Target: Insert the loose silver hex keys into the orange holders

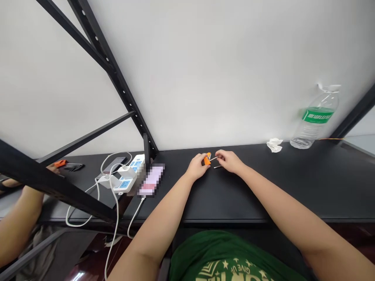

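My left hand point(197, 166) grips a small orange-handled tool point(207, 158) at its near side, with dark parts showing at the handle's end. A thin metal rod point(213, 158) runs from that orange piece to the fingertips of my right hand point(228, 160), which pinch its far end. Just below the rod, a second short metal rod point(217, 166) lies on the black tabletop point(234, 191), close to my right hand. Both hands rest low over the table, near its back wall.
Left of a black shelf frame point(117, 82) stand a white power strip point(134, 166), chargers with cables, and a pixelated pink item point(151, 179). A co-worker's hand point(52, 168) is near an orange-handled hex key set point(70, 166). A tissue point(274, 145) and a water bottle point(315, 121) stand right.
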{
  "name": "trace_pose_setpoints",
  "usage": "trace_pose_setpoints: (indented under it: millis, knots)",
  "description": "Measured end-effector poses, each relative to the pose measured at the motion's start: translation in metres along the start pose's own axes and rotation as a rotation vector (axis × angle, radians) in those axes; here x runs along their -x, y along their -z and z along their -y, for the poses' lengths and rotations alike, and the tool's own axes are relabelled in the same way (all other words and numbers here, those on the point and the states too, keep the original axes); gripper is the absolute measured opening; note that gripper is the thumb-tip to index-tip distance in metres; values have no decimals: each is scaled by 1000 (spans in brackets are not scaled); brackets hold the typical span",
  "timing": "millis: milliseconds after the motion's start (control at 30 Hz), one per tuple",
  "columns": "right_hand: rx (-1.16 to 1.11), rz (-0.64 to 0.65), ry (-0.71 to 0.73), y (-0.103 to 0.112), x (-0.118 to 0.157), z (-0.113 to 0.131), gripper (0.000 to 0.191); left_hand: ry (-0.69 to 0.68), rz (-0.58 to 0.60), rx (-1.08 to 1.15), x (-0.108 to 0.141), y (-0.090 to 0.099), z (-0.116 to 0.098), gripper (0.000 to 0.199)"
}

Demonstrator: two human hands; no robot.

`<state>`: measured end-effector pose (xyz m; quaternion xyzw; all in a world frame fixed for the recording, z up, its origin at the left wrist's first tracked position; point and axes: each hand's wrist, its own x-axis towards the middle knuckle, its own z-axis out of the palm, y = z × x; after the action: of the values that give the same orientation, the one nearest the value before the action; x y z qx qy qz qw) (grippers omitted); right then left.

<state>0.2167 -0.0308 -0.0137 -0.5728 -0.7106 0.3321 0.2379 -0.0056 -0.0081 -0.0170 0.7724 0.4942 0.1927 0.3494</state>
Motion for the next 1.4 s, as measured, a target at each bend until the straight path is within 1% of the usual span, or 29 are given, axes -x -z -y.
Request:
trace_pose_setpoints:
  millis: [67,100,200,300,367,433,533,600,700,833,933,1000,1100,1133,1267,1333,1400]
  knots:
    - [106,-14,-125,10,-1,-14,24,26,7,-44,0,3,2,53]
    - [136,-11,-155,15,-1,-22,23,32,12,-50,0,4,2,53]
    - [188,33,-198,29,0,-41,14,58,15,-15,0,7,1,51]
    - [205,108,-216,33,2,-50,22,72,16,35,-1,6,0,52]
    - [200,173,-186,30,2,-49,24,69,10,59,-1,5,1,52]
    - [186,229,-135,25,1,-44,21,67,5,81,-2,4,2,52]
    - [145,277,-81,19,0,-32,15,62,12,98,-1,4,2,53]
    - [117,300,-63,18,1,-25,12,59,15,97,-1,4,2,53]
    - [101,332,-51,17,2,-18,13,47,17,68,0,5,-1,54]
    - [123,353,-19,15,3,-14,8,39,28,51,0,5,-1,56]
    - [111,374,-8,15,3,-12,8,39,21,46,0,3,1,56]
    - [93,329,-5,15,3,-9,10,14,15,37,0,1,2,56]
    - [15,163,-11,14,2,-3,19,-82,28,39,2,-3,-1,59]
    - [-35,127,-11,13,3,-1,20,-115,34,42,2,-4,-4,60]
    - [-220,119,15,1,4,10,17,-179,50,43,4,-6,-12,56]
    - [-219,104,16,-3,5,13,15,-179,46,35,4,-7,-12,56]
    - [-173,97,-11,-5,4,15,16,-154,36,22,3,-7,-9,58]
